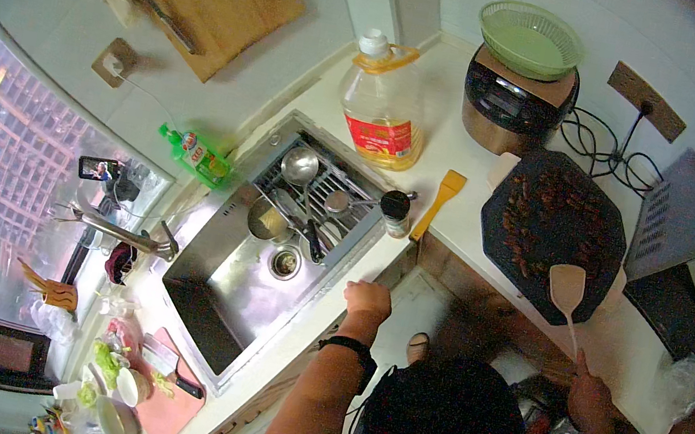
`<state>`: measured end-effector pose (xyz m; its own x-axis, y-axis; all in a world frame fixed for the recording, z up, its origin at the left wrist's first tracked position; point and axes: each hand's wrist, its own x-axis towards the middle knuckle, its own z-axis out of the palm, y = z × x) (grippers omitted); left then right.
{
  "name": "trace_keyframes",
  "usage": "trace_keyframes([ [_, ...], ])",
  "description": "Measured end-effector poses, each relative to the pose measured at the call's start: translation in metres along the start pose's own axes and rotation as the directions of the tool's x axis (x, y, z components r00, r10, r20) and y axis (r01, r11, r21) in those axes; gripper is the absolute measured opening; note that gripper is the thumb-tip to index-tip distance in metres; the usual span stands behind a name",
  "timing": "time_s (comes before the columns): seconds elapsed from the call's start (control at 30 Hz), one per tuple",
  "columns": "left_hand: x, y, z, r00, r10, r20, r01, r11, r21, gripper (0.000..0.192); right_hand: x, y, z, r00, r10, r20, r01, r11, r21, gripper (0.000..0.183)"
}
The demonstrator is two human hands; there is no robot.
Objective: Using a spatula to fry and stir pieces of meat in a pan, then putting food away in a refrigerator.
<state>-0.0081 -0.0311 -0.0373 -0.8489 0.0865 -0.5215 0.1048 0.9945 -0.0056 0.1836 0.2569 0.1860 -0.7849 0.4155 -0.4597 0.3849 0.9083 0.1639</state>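
My right hand [593, 400] grips the handle of a pale spatula [566, 290]. The spatula's blade rests over the near edge of a dark angular griddle pan [501, 224], which stands on the counter. Dark brown pieces of food [550, 214], apparently meat, are spread across the pan. My left hand [369, 300] is curled into a fist at the counter edge in front of the sink [247, 272]. Nothing shows in it, though its palm side is hidden. Nearby are a black-capped seasoning jar [396, 214] and a yellow spatula [441, 202].
Behind the pan stand a rice cooker [513, 110] with a green basket [529, 36] on top, and a large oil bottle [384, 108]. A toaster oven [680, 248] is at the right. A cleaver [162, 359] lies on a pink cutting board [172, 420] left of the sink.
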Motion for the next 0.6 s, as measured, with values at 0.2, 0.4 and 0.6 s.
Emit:
trace_keyframes([
  [0.2,-0.012,0.012,-0.015,0.998,0.062,0.029,-0.063,0.997,0.047,0.026,0.0,0.025,-0.002,0.997,-0.013,-0.081,0.015,1.0,0.027,0.049],
  [0.4,-0.008,0.009,-0.015,0.998,0.046,0.045,-0.053,0.983,0.178,0.023,0.041,0.055,0.029,0.974,0.185,-0.129,-0.093,0.85,0.519,0.042],
  [0.6,-0.02,0.011,-0.031,0.999,-0.041,-0.022,0.045,0.98,0.193,0.018,0.058,0.039,0.036,0.975,0.181,-0.127,-0.121,0.918,0.378,0.051],
])
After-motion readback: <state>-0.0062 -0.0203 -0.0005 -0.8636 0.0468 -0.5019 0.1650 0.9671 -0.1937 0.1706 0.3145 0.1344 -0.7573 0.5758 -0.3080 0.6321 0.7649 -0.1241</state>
